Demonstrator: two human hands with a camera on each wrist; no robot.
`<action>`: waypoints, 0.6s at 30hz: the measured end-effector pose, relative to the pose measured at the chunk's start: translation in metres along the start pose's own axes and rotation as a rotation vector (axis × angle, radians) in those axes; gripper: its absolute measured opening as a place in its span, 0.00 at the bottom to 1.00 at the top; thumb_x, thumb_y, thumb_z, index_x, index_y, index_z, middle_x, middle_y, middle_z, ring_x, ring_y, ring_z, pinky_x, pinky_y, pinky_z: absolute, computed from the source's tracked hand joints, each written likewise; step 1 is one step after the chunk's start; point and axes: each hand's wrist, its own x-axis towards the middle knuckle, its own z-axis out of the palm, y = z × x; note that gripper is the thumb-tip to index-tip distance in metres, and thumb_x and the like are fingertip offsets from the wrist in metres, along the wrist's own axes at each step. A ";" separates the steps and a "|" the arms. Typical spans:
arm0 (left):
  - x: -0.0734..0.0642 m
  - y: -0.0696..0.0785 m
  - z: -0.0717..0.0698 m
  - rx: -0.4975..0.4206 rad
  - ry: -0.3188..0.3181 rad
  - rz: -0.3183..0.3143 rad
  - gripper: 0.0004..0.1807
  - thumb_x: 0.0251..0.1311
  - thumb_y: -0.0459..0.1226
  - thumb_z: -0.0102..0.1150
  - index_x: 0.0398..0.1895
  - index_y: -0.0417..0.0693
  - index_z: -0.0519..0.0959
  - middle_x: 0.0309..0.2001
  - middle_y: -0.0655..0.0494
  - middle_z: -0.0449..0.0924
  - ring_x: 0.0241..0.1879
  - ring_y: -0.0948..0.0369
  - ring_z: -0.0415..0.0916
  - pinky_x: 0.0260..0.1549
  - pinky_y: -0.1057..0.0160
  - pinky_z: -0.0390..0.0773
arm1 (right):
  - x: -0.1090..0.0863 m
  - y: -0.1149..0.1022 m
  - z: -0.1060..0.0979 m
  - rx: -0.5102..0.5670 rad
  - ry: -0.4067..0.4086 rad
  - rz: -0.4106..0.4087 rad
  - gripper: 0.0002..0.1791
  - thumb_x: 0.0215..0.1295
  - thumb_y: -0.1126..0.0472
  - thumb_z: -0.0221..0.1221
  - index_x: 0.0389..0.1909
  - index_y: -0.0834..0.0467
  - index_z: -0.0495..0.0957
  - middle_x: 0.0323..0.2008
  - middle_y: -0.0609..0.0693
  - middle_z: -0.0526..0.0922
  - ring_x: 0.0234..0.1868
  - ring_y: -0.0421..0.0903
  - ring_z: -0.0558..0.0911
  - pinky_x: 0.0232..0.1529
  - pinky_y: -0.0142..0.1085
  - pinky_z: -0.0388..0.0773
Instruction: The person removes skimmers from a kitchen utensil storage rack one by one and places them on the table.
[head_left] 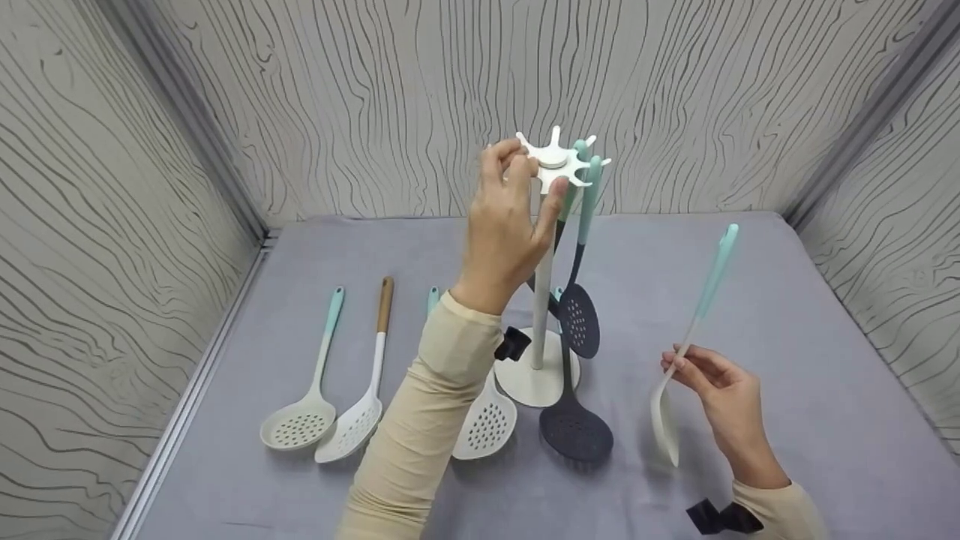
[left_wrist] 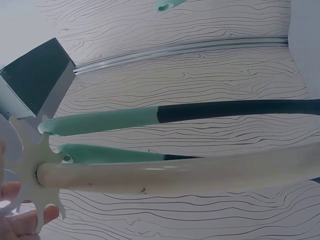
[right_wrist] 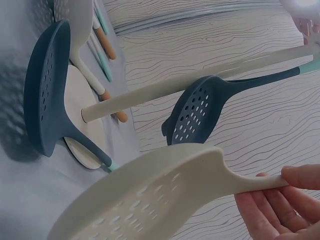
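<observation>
My left hand (head_left: 506, 217) grips the white star-shaped hook top (head_left: 553, 159) of a utensil stand, fingers and thumb around its prongs. From that top hang two dark utensils with mint handles; the front one is a dark skimmer (head_left: 579, 319), while the other is mostly hidden behind it and the pole (head_left: 541, 300). To the right of the stand, my right hand (head_left: 724, 405) pinches a cream skimmer (right_wrist: 150, 200) by its neck between thumb and fingers. That skimmer's mint handle (head_left: 718, 270) points up, and its perforated bowl hangs down over the cloth.
The stand's round white base (head_left: 510, 379) sits on grey cloth (head_left: 825, 360). In front lies another dark skimmer (head_left: 576, 431). Leftward lie a pale skimmer (head_left: 484, 427), partly behind my left arm, a wooden-handled white turner (head_left: 352, 427) and a mint-handled skimmer (head_left: 300, 426). Wood-patterned panels (head_left: 375, 97) enclose the table.
</observation>
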 end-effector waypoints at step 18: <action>-0.001 0.001 0.002 0.017 0.038 0.045 0.11 0.71 0.39 0.46 0.38 0.40 0.74 0.56 0.40 0.70 0.61 0.50 0.73 0.77 0.47 0.55 | -0.002 0.003 -0.003 -0.035 0.051 0.059 0.11 0.61 0.78 0.56 0.37 0.62 0.83 0.30 0.48 0.90 0.33 0.39 0.89 0.38 0.28 0.86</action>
